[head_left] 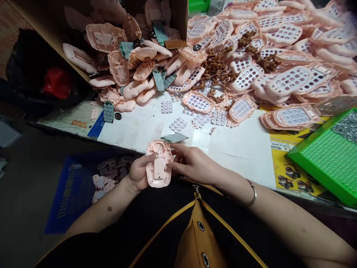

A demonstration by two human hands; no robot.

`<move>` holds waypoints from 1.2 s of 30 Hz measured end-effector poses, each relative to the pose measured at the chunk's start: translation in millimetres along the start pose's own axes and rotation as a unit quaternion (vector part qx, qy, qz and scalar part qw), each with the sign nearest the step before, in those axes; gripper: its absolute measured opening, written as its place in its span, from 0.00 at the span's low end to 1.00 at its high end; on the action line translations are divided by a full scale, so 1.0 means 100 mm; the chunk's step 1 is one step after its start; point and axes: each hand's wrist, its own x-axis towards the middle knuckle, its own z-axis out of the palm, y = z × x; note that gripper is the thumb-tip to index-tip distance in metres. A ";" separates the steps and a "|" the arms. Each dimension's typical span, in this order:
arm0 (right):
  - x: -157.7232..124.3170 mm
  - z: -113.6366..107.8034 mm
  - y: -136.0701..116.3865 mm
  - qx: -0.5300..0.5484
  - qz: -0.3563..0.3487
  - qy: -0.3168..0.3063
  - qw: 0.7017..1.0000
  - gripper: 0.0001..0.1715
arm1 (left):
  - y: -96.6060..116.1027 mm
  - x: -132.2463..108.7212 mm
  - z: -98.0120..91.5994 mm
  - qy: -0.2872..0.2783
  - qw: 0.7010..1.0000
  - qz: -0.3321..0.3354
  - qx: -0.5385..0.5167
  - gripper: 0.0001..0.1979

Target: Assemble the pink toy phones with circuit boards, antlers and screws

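1. The view looks down from the person's head at two bare hands, close to the body at the near edge of a white table top.
2. The left hand holds a pink shell, a flat oval plastic moulding. The fingers curl under it and the thumb lies on its left rim, a closed, cradling hold. The hollow inner side faces up, probably so that the person can see into it.
3. The right hand comes in from the right with its fingers loosely bent and the tips touching the shell's right edge and inner face. Whether they pinch the shell or some small part cannot be told. A thin bracelet circles that wrist.
4. Thin wires show inside the shell.
5. A grey-green circuit board lies on the table just beyond the shell, close to the right fingertips and within easy reach.
6. Further back, small rubber keypads lie loose on the white surface.
7. A big heap of pink fronts, pierced with rows of button holes, fills the far right of the table. A tangle of brown parts lies among them.
8. At the far left a tipped cardboard box spills more pink shells and green boards.
9. A green tray sits at the right edge.
10. A blue crate stands on the floor to the person's left, with pink pieces in it.
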 end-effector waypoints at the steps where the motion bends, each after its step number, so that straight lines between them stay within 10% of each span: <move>1: -0.01 -0.03 -0.04 -0.058 -0.017 0.016 0.998 0.15 | 0.00 -0.01 -0.04 -0.003 1.000 -0.015 -0.014 0.21; 8: 0.06 -0.44 0.12 -0.327 -0.028 0.133 0.935 0.14 | 0.10 -0.13 -0.19 -0.006 1.000 -0.009 -0.025 0.22; 14: 0.40 -0.40 0.26 -0.421 -0.220 0.001 0.880 0.37 | 0.13 -0.16 -0.23 -0.014 1.000 0.004 -0.011 0.25; 27: 0.19 -0.37 0.13 -0.488 -0.240 0.022 0.839 0.33 | 0.15 -0.14 -0.23 0.049 0.998 -0.024 0.029 0.30; 36: 0.11 -0.47 0.39 -0.380 -0.133 0.010 0.915 0.21 | 0.14 -0.15 -0.12 0.091 0.994 -0.020 0.064 0.26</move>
